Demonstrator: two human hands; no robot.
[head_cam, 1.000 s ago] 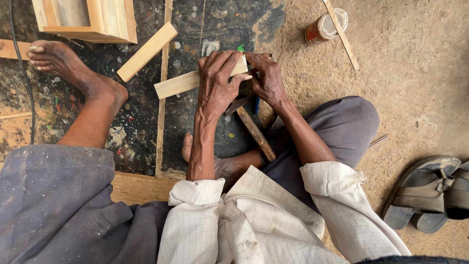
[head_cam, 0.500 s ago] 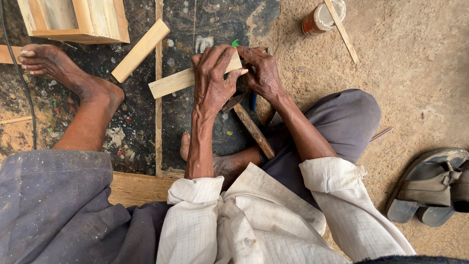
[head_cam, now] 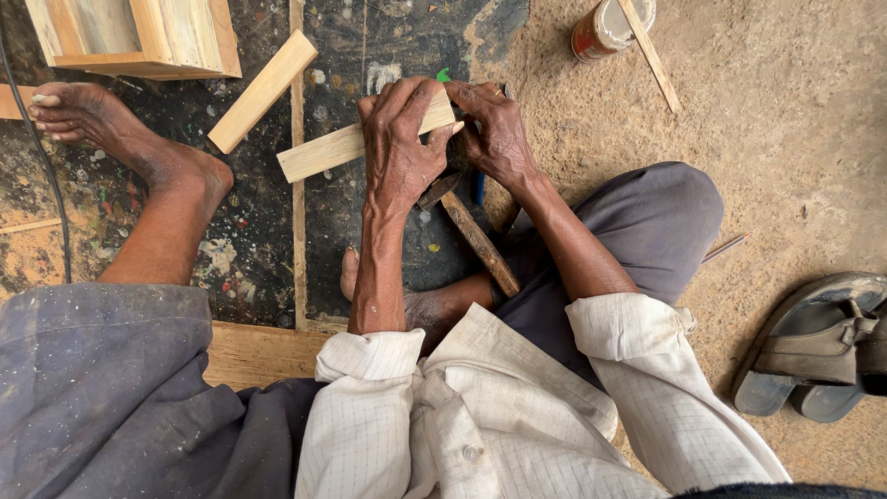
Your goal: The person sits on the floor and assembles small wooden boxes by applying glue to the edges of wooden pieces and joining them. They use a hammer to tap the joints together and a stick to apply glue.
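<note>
1. Left hand (head_cam: 399,148) clasped over a pale wooden strip (head_cam: 323,152); right hand (head_cam: 494,129) gripping its far end.
2. Hammer (head_cam: 476,238) lying below the hands.
3. Wooden box (head_cam: 139,37), loose block (head_cam: 263,91), tin (head_cam: 605,28), sandals (head_cam: 818,346) around.

Floor-level carpentry workshop: wood offcuts (head_cam: 261,91), hammer (head_cam: 476,238), paint-spattered board (head_cam: 388,231).

small round can (head_cam: 605,26) with orange-red label, top edge, on sandy ground
</note>
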